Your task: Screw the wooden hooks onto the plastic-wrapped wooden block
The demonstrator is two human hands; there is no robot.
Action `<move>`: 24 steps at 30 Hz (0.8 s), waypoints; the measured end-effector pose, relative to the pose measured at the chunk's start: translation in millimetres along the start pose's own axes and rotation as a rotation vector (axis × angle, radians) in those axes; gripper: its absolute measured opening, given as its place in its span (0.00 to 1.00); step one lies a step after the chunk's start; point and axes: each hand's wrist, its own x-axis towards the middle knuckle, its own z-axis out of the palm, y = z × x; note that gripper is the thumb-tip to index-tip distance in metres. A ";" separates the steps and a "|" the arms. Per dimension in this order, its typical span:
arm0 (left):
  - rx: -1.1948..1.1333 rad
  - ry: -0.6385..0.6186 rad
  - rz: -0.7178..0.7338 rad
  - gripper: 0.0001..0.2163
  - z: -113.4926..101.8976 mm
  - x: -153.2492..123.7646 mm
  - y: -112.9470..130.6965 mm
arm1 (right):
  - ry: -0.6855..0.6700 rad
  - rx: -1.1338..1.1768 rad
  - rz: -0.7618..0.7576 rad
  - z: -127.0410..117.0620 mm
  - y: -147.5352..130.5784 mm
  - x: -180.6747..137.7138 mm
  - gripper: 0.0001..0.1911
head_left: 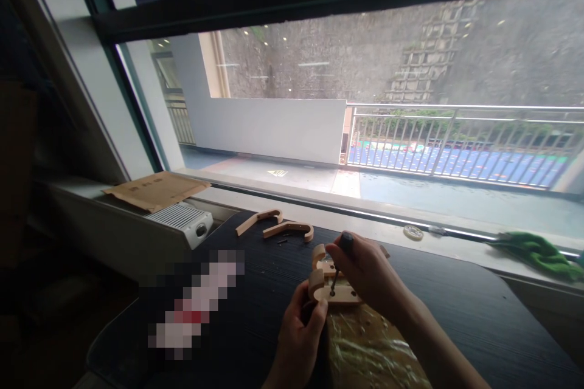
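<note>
My left hand grips a small wooden assembly of curved hook pieces on a flat base, steadying it from below. My right hand is closed round a screwdriver with a dark handle; its tip points down into the wooden base. Under the assembly lies a wooden board wrapped in clear plastic. Two loose curved wooden hooks lie further back on the dark table, with a few small dark screws beside them.
A cardboard sheet and a white ribbed appliance sit on the ledge at left. On the windowsill lie a tape roll and a green cloth. A blurred-out object lies left of my hands. A large window rises behind.
</note>
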 end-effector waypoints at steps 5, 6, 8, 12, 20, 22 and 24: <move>0.000 0.009 -0.014 0.10 0.9 -0.4 2.9 | 0.036 -0.038 -0.014 2.8 2.4 0.3 0.14; 0.000 0.011 -0.018 0.10 1.0 -0.8 3.4 | 0.041 -0.036 -0.016 3.6 3.1 0.2 0.14; 0.003 0.014 -0.023 0.10 1.2 -1.9 3.9 | 0.047 -0.028 -0.018 5.4 4.0 0.0 0.14; -0.002 0.033 -0.040 0.10 1.7 -2.2 3.4 | 0.048 -0.008 -0.028 8.3 2.9 0.7 0.13; 0.150 0.008 -0.041 0.12 -10.3 -7.0 8.7 | 0.039 -0.014 -0.041 6.2 2.0 0.9 0.14; 0.352 0.110 0.064 0.11 -18.5 -16.2 9.8 | 0.039 -0.005 -0.042 5.1 2.6 0.4 0.14; 0.580 0.184 0.310 0.09 -25.2 -25.6 10.2 | 0.029 0.007 -0.041 4.3 2.8 0.1 0.13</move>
